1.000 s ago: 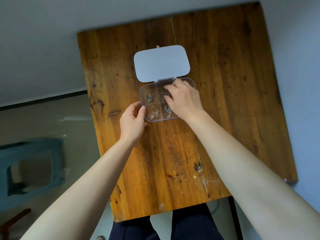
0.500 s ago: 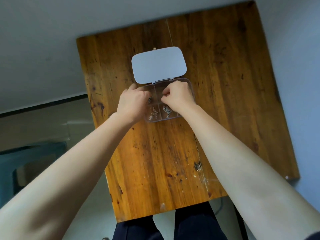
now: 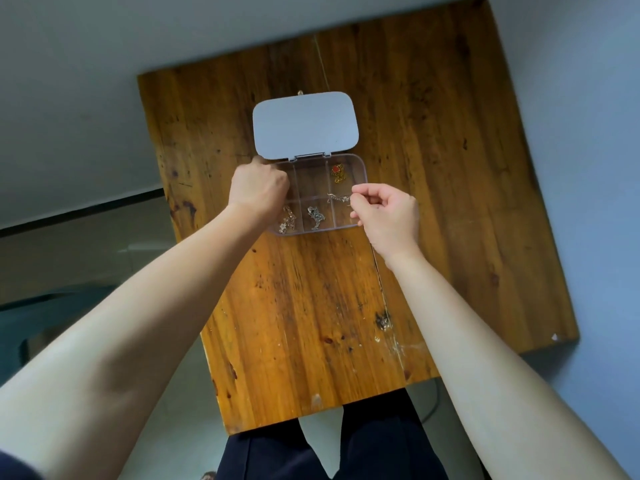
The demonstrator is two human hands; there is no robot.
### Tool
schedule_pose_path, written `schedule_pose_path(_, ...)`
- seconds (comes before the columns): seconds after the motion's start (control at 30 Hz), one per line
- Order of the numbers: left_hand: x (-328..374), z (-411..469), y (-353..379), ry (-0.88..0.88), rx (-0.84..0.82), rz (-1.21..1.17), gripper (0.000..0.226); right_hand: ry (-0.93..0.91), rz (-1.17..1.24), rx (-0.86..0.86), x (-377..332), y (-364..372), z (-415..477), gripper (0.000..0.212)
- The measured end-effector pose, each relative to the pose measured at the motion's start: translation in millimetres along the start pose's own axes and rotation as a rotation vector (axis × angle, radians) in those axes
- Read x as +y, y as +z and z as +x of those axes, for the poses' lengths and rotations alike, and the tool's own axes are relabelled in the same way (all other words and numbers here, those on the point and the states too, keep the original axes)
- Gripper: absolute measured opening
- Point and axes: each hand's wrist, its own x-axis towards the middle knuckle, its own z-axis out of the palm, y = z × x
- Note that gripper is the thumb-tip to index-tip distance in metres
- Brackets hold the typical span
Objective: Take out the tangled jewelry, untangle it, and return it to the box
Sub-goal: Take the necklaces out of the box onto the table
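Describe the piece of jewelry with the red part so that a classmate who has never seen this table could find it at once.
On the wooden table lies a clear box with its lid folded back. Look in the far right compartment, next to the hinge side. The gold chain with a red piece lies there; it is the only coloured item, as the others look silver or pale.

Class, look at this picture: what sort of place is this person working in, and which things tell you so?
Probably a plain room at home or a small workroom, not a shop. A worn wooden table stands against bare pale walls, holding only a small clear compartment box of jewelry.
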Motion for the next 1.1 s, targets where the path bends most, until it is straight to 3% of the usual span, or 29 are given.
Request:
schedule_pose_path(0.13,-0.8,-5.2,10.1,-0.057,0.151,-0.271,0.015,-0.017,0.058,0.020,3.0,-4.8,-6.9,0.019)
schedule_pose_path(0.27,3.6,-33.9,3.6,-0.165,0.319,-0.866,0.021,-0.069,0.041,0.000,1.0,-8.7,-16.2,0.032)
schedule_pose_path(0.4,16.9,-80.5,-6.6,-0.373,0.332,-1.361,0.017,-0.109,0.021,0.002,-4.5,-14.1,-30.6,0.022)
schedule_pose_path(0.47,24.0,-104.7,-7.3,-0.426,0.320,-1.494,0.018,-0.112,0.044,0.015,-8.6,-16.4,-41.2,0.019)
schedule_pose_path(0.73,66.9,-177.1,30.8,-0.491,0.094,-1.581,0.013,-0.041,0.352,-0.099,4.2,-17.4,-92.9,0.013)
schedule_pose_path(0.8,71.7,-183.2,49.6,-0.471,-0.031,-1.473,0.012,0.069,0.281,-0.137,21.7,-10.9,-96.9,0.014)
schedule_pose_path(0.9,74.4,-187.7,74.5,-0.401,-0.220,-1.189,0.021,0.213,-0.036,-0.237,54.4,1.2,-100.3,0.017)
schedule_pose_path(0.97,72.2,-187.4,83.2,-0.401,-0.242,-1.141,0.028,0.244,-0.190,-0.286,70.9,5.3,-102.0,0.022)
schedule_pose_path(1.1,62.7,-180.3,88.8,-0.404,-0.181,-1.127,0.033,0.231,-0.229,-0.287,77.8,5.5,-100.4,0.025)
